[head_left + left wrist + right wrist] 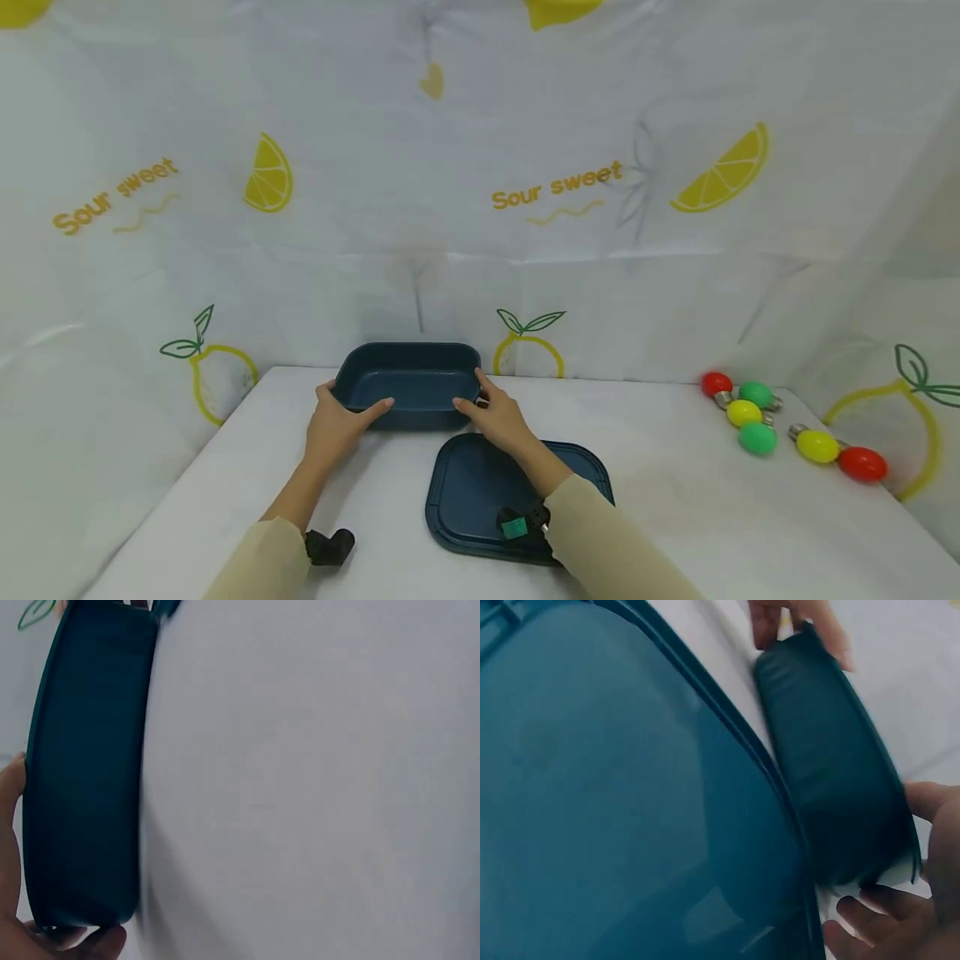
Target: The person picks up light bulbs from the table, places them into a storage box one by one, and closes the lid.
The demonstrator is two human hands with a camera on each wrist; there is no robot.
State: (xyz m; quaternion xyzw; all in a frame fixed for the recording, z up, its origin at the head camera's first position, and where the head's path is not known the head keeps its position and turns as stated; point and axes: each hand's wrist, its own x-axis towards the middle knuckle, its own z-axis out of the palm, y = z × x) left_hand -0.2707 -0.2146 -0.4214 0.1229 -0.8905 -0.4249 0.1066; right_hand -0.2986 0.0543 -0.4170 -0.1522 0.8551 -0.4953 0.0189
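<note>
A dark blue rectangular container [408,387] with rounded corners is near the far edge of the table, its inside turned toward me. My left hand [337,425] grips its left end, the thumb over the near rim. At the opposite end my right hand [498,414] holds it the same way. In the left wrist view the container's long side wall [86,765] fills the left part, fingers curled under its end. The right wrist view shows both hands on the container [832,765], next to a matching dark blue lid [615,787].
Under my right forearm, the lid [480,500] lies flat on the white table [667,525]. Several red, green and yellow bulbs [757,437] lie at the far right. A white curtain with lemon prints [480,283] stands behind the table.
</note>
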